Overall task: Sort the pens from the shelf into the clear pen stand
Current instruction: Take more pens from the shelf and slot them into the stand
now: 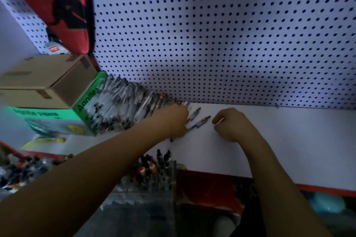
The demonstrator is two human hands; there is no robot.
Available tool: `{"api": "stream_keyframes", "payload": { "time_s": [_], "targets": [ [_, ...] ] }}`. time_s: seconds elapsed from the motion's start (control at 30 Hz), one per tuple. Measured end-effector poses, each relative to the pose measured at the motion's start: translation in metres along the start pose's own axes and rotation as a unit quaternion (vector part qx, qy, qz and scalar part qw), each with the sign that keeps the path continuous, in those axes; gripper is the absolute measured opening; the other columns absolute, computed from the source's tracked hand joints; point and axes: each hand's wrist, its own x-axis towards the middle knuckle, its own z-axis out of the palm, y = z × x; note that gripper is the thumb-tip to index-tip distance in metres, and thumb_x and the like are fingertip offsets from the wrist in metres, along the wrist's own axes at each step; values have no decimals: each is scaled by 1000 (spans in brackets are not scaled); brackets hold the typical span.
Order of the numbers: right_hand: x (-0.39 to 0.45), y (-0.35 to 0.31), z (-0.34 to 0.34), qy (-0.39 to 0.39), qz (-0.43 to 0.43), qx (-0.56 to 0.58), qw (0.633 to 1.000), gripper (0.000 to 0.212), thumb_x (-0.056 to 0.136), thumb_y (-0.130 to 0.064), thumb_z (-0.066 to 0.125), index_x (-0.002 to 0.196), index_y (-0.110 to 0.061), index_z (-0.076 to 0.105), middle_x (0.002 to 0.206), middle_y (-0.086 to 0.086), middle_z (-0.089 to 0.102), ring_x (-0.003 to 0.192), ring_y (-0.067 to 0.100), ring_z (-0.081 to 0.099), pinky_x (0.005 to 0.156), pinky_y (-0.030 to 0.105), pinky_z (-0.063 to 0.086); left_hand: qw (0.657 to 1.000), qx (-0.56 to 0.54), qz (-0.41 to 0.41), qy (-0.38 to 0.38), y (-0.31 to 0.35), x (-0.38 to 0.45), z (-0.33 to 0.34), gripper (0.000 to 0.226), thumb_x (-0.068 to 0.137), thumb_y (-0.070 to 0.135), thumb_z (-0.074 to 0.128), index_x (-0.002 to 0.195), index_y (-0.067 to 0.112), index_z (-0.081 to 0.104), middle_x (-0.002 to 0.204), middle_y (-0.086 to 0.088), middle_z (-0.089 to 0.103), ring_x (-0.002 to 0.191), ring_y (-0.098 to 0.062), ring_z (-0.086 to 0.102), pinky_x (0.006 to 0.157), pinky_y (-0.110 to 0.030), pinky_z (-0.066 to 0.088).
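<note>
a heap of pens point(123, 106) lay along the back edge of the white shelf point(289, 140), leaning against a green box point(63, 119) at the shelf's left end, with a cardboard box point(48, 79) stacked on top of it. the left hand point(171, 121) rested at the right end of the heap, fingers curled down among the pens; whether it gripped any could not be told. two loose pens point(198, 121) lay on the shelf just beside it, between the hands. the right hand point(231, 125) sat fisted near them, fingers curled, holding nothing visible. the clear pen stand point(159, 175), already holding some pens, stood below the shelf's front edge. a pegboard point(212, 34) rose behind.
</note>
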Motion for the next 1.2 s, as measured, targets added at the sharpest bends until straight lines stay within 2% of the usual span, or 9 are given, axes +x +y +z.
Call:
{"api": "stream_keyframes", "payload": {
  "time_s": [0.1,0.23,0.37,0.5,0.6,0.83,0.9,1.03,1.2],
  "targets": [
    [1,5,-5,0,11,34,999,22,91,-8,58,110,-11,70,111,11,68,98,25,65,84,30,53,999,23,-17,-17,9,12,7,28,92,23,57,70,13,43,75,-4,44,60,-15,44,48,-26,34],
    [3,7,-11,-6,24,75,997,23,91,-7,61,112,-10,71,112,11,69,101,25,66,87,30,52,999,7,-9,-50,13,19,12,32,93,31,59,71,16,40,75,-2,42,61,-15,43,48,-27,33],
    [2,7,-15,-3,41,137,990,17,90,-4,62,104,-6,72,99,13,71,88,23,69,82,32,55,996,-26,-3,-88,11,19,16,28,97,34,51,79,15,43,79,-2,43,64,-14,43,50,-27,33],
    [-5,7,-16,-4,51,177,983,12,91,-7,63,99,-3,71,98,13,71,84,23,69,75,31,56,994,-80,29,-67,5,15,13,31,99,30,50,74,15,37,75,-3,39,61,-15,36,54,-29,30],
    [-12,2,-16,-20,28,246,969,16,93,-21,66,99,-7,70,95,6,72,77,15,68,67,24,55,989,-131,68,-32,3,6,1,35,99,34,52,73,16,38,72,-3,37,60,-15,34,58,-31,30],
    [-20,-24,-8,-39,-69,395,915,16,96,-20,61,102,-9,72,95,5,75,80,15,70,70,23,57,970,-215,109,27,-5,-32,-21,27,98,36,55,76,21,47,69,2,43,58,-10,41,58,-27,35],
    [-25,-34,-4,-38,-91,420,902,19,97,-21,60,103,-7,71,93,8,75,79,15,70,71,24,56,954,-274,109,55,-13,-47,-22,27,100,32,52,76,20,50,66,1,44,53,-7,41,55,-23,37],
    [-36,-58,8,-24,-103,453,885,21,99,-20,57,103,-3,69,93,10,74,77,19,67,73,28,57,909,-388,67,137,-30,-84,-18,29,102,29,48,77,14,52,66,-10,52,54,-16,48,57,-31,45],
    [-56,-91,25,-13,-133,457,879,16,101,-18,53,99,-15,69,96,11,73,76,17,66,74,29,56,804,-539,-4,252,-59,-138,-8,18,102,21,46,116,15,56,74,-9,70,57,-14,60,52,-27,47]
  ]
}}
